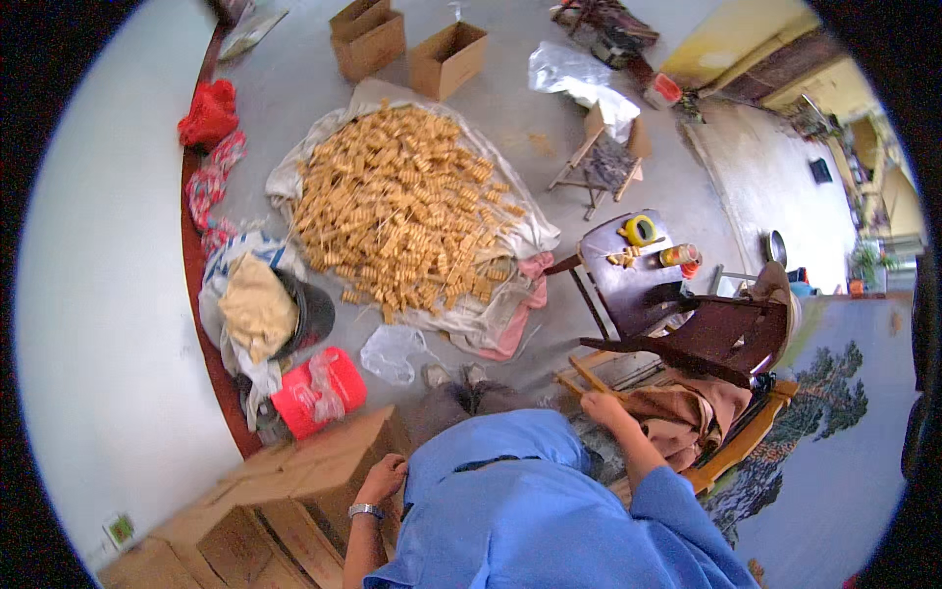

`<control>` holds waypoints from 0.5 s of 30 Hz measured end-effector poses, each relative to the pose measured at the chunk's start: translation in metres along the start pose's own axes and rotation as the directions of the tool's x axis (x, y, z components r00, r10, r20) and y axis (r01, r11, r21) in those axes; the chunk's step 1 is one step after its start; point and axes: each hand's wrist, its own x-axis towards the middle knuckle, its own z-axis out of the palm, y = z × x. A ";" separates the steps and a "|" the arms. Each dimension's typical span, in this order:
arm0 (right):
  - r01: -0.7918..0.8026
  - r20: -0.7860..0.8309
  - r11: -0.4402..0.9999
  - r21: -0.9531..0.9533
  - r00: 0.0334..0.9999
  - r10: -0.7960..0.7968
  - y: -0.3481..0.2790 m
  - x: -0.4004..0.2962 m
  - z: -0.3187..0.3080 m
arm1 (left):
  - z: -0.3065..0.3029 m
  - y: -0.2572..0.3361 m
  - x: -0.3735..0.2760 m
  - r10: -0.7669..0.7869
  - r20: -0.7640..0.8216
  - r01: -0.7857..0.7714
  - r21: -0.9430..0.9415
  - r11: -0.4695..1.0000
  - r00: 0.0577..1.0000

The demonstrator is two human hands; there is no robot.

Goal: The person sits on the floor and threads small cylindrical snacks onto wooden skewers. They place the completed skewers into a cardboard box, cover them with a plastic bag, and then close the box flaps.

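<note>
At the lower middle, my left hand [383, 477], with a metal-band watch on the wrist, hangs at my side near stacked cardboard boxes [294, 478]; its fingers are curled, and whether they hold anything is not visible. My right hand [602, 409] is closed around the end of a light wooden frame piece [589, 374], beside a brown cloth [673, 420]. In front of my feet lies a large heap of small ridged wooden pieces [397, 206], spread on a whitish sheet [541, 228] with a pink edge.
Left are a black bucket [315, 313] with cloth and a red container [316, 390]. On the right, a dark wooden chair [714, 331] bears yellow tape [640, 230] and a jar [677, 255]. Beyond stand a folding stool [607, 166] and open cardboard boxes [447, 62]. A plastic bag [394, 353] lies near my feet.
</note>
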 end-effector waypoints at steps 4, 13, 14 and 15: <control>-0.242 0.179 0.958 0.155 0.960 0.214 -0.002 -0.040 0.025 | -0.032 0.010 0.060 -0.023 0.115 0.010 0.108 0.994 0.993; -0.137 0.158 0.938 0.317 0.983 0.090 0.032 -0.010 0.075 | -0.069 0.081 0.092 0.092 0.034 -0.096 0.173 0.980 0.995; -0.174 0.185 0.926 0.336 0.976 0.116 0.017 -0.001 0.053 | -0.072 0.085 0.097 0.086 0.032 -0.090 0.213 0.973 0.996; -0.180 0.165 0.910 0.373 0.978 0.126 0.017 0.006 0.040 | -0.074 0.099 0.107 0.089 0.042 -0.097 0.249 0.964 0.995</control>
